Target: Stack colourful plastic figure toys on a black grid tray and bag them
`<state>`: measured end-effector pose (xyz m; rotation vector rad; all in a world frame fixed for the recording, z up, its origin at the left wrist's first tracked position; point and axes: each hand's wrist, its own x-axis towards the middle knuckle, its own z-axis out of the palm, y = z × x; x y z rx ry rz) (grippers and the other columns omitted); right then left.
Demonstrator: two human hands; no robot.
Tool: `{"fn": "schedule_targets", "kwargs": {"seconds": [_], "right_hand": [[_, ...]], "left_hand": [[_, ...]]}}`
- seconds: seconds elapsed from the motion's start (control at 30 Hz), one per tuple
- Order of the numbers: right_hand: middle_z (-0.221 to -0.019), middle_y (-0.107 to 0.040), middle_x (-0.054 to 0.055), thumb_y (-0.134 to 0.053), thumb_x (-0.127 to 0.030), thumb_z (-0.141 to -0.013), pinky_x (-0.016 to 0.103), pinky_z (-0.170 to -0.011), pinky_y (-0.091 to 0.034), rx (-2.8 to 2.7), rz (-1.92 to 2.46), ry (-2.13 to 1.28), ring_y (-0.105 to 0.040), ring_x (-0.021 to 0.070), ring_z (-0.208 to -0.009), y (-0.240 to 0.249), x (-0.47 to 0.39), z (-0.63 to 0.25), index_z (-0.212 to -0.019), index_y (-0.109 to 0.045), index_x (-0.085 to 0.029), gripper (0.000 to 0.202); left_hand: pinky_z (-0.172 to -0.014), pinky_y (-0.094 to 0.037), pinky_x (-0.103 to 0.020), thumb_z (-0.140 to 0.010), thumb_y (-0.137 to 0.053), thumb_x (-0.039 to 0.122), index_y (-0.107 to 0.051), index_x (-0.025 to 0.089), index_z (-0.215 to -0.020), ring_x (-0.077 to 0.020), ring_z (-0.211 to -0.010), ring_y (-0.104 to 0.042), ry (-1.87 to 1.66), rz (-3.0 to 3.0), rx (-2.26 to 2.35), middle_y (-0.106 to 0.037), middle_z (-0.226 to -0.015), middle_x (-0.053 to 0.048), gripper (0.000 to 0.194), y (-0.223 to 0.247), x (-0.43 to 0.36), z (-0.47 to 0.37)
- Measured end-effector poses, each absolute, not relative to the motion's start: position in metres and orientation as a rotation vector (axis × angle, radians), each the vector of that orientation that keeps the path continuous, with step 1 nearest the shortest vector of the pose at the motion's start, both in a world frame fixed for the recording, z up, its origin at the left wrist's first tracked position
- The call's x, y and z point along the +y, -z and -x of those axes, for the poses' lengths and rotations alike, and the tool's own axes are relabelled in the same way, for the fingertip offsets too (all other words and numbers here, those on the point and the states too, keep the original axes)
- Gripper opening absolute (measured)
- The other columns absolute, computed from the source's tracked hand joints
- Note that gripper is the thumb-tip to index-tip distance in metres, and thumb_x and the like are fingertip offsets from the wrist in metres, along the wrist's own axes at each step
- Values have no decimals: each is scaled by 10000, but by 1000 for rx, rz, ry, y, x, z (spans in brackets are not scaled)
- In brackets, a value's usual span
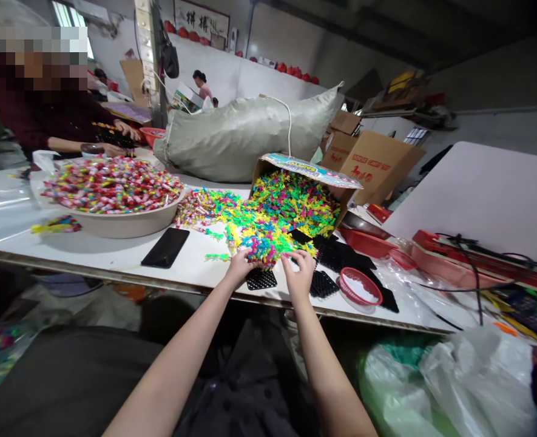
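Observation:
Small toy pieces in green, yellow, blue and pink [245,221] lie heaped on the white table, spilling from a tipped carton [255,173]. At the heap's near edge my left hand [241,267] has its fingers pressed together on pieces too small to make out. My right hand [299,270] is a little to the right, thumb and fingers closed at the same edge, their hold hard to make out. Between the hands and below them sits a black perforated tray [261,280]. Another black tray [323,284] lies right of my right hand.
A wide basin [127,224] of wrapped pieces and a black phone [165,247] are on the left. A red bowl [360,286] with white contents is at the right. Behind lies a big sack [245,136]. A co-worker [45,115] sits at the far left.

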<state>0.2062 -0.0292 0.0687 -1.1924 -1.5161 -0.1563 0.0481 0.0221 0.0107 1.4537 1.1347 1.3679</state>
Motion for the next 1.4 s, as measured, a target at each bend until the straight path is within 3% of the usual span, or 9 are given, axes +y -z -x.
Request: {"fn": "schedule_targets", "kwargs": {"seconds": [0.27, 0.67, 0.87, 0.97, 1.2, 1.4], "right_hand": [[-789, -545, 43, -580, -375, -768, 318, -794, -349, -1564, 1303, 123, -466, 187, -838, -80, -19, -193, -708, -658, -190, 210], [-703, -554, 28, -576, -393, -771, 298, -744, -344, -1532, 1328, 87, -458, 172, -750, -82, -16, -184, -651, -627, -174, 255], [-765, -578, 44, -452, -374, -851, 294, -733, -352, -1460, 1309, 11, -467, 174, -781, -71, -46, -197, -756, -602, -157, 280], [-772, -583, 46, -365, -347, -888, 309, -746, -356, -1471, 1339, -60, -478, 182, -799, -47, -76, -207, -776, -600, -170, 315], [-774, -616, 45, -394, -333, -875, 341, -721, -431, -1748, 1390, -498, -553, 203, -775, 21, -146, -216, -763, -612, -221, 270], [-773, -629, 38, -411, -300, -866, 355, -714, -461, -1904, 1317, -574, -580, 206, -766, 20, -151, -203, -815, -631, -234, 235]], "left_hand": [[-757, -465, -305, -616, -695, 293, -621, 128, -967, -199, -837, -594, -1362, -1443, 1118, -652, -929, -71, 395, -6, 27, -46], [-798, -462, -324, -630, -677, 280, -586, 125, -1047, -210, -892, -586, -1361, -1407, 1100, -637, -1001, -92, 455, 0, 30, -48], [-866, -428, -311, -628, -657, 246, -406, 168, -1268, -210, -1031, -519, -1477, -1569, 1193, -533, -1186, -99, 691, -6, 18, -39], [-920, -376, -333, -685, -547, 186, -353, 183, -1304, -210, -1064, -475, -1536, -1833, 1423, -508, -1209, -90, 649, -11, 4, -17], [-856, -294, -447, -727, -415, 111, -592, 196, -1039, -286, -997, -439, -834, -2106, 2050, -580, -1068, -104, 369, -13, -4, 45], [-831, -349, -392, -767, -377, 133, -546, 181, -1099, -259, -982, -499, -797, -2096, 2079, -582, -1028, -107, 375, -14, -21, 57]]}}
